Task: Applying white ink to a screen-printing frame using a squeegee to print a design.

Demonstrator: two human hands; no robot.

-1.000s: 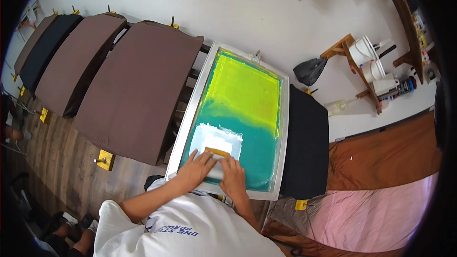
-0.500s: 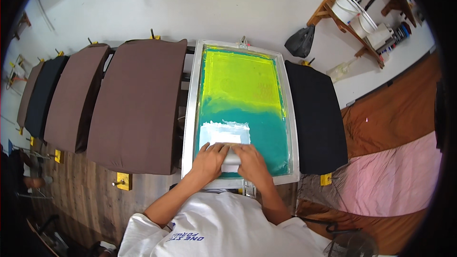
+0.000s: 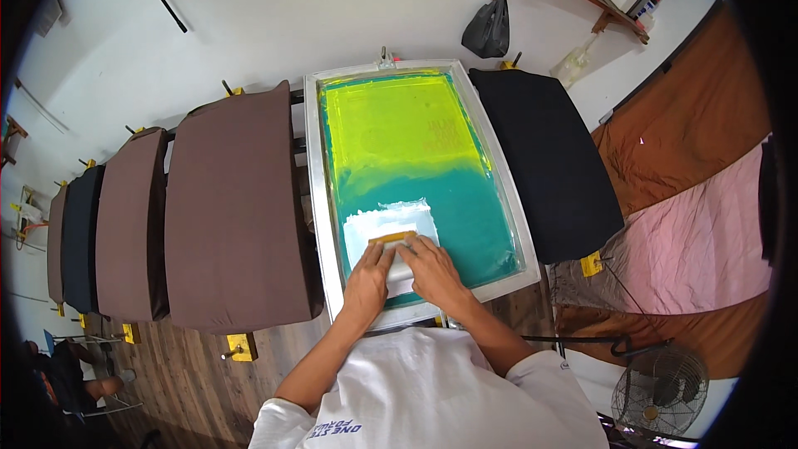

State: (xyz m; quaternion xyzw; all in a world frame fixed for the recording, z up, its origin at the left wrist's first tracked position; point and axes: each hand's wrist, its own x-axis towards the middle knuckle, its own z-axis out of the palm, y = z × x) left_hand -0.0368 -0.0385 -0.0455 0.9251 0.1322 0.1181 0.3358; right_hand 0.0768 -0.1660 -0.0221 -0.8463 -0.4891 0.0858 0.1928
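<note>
In front of me lies a silver-framed printing screen (image 3: 316, 133). Its mesh is teal (image 3: 465, 224), with a yellow-green area (image 3: 391, 116) across the far half. Near the close end is a smeared patch of white ink (image 3: 362, 227). Both hands grip a short squeegee with a yellowish-brown strip (image 3: 392, 238) along its far side, over the white patch. My left hand (image 3: 367, 281) is closed on its left part, my right hand (image 3: 432, 271) on its right part, thumbs close together. Fingers hide much of the squeegee, and its contact edge cannot be seen.
Brown cloth-covered boards (image 3: 237, 216) stand in a row to the left, and a black one (image 3: 549, 158) to the right. Yellow clamps (image 3: 241, 347) jut from their ends. A wire fan (image 3: 661, 391) sits at lower right. Another person (image 3: 71, 378) is at far left.
The view has turned, so the screen appears slanted. My hands stay on the squeegee, which is angled differently, and more of its yellowish-brown strip shows between my fingers.
</note>
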